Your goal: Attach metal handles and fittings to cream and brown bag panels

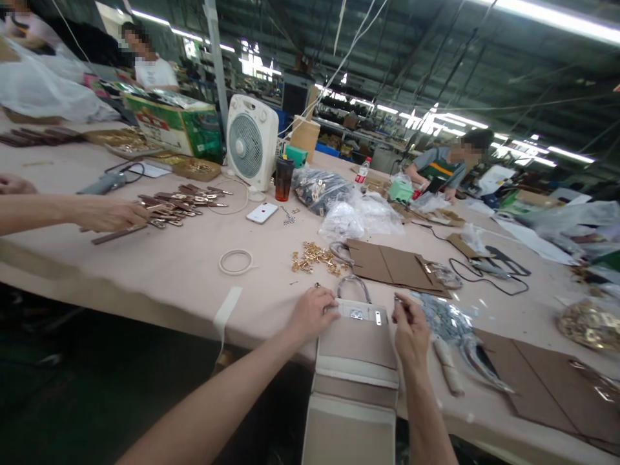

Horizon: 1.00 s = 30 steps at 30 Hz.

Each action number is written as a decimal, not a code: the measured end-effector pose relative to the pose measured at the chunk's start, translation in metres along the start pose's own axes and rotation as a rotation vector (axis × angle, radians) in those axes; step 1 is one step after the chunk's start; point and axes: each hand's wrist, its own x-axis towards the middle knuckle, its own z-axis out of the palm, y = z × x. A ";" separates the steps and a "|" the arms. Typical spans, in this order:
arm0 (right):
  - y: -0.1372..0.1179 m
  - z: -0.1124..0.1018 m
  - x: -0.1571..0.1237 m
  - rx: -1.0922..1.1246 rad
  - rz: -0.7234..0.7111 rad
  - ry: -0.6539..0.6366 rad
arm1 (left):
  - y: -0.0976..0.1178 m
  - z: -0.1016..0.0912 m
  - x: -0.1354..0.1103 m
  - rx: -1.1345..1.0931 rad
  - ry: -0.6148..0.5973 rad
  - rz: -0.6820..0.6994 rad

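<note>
One beige bag piece [356,342] runs past the near edge of the table [194,258], your left hand [312,313] at its upper left corner, likely to steady it, grip unreadable, while your right hand [411,325] pinches a small metal piece [396,298], gold fittings [314,257] lying beyond, presumably for reach.

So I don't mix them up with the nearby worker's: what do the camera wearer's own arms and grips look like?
The left arm and right arm are bare, with no sleeve or cuff in view. The left grip and right grip are ungloved hands. No watch, bracelet, cable or marking shows; a small ring would be hard to make out.
</note>
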 end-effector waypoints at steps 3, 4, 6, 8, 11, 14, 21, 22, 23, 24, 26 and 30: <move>-0.035 0.034 -0.020 0.189 0.052 -0.112 | 0.002 0.000 0.000 0.010 -0.003 0.009; -0.043 0.044 -0.025 0.223 0.052 -0.138 | 0.002 0.000 0.000 0.010 -0.002 0.010; -0.054 0.061 -0.034 0.244 0.017 -0.164 | 0.002 0.001 0.001 0.009 0.006 0.013; -0.058 0.073 -0.041 0.209 -0.059 -0.157 | 0.000 0.003 0.001 0.007 0.019 0.021; -0.057 0.081 -0.049 0.104 -0.192 -0.141 | -0.001 0.005 0.001 0.007 0.035 0.039; -0.054 0.081 -0.052 0.018 -0.261 -0.122 | -0.001 0.004 0.001 0.011 0.033 0.053; -0.048 0.075 -0.050 0.065 -0.204 -0.154 | 0.001 -0.002 -0.002 0.022 -0.004 0.036; -0.047 0.075 -0.050 0.073 -0.203 -0.165 | 0.001 -0.002 -0.002 0.022 -0.002 0.037; -0.047 0.075 -0.050 0.078 -0.207 -0.173 | 0.000 -0.001 -0.002 0.019 -0.002 0.040; -0.047 0.075 -0.050 0.080 -0.214 -0.182 | 0.000 -0.001 -0.002 0.014 -0.004 0.043; -0.048 0.075 -0.050 0.080 -0.233 -0.201 | -0.001 0.000 -0.001 0.007 -0.005 0.047; -0.053 0.077 -0.051 0.042 -0.275 -0.249 | -0.002 0.000 -0.001 0.013 -0.009 0.054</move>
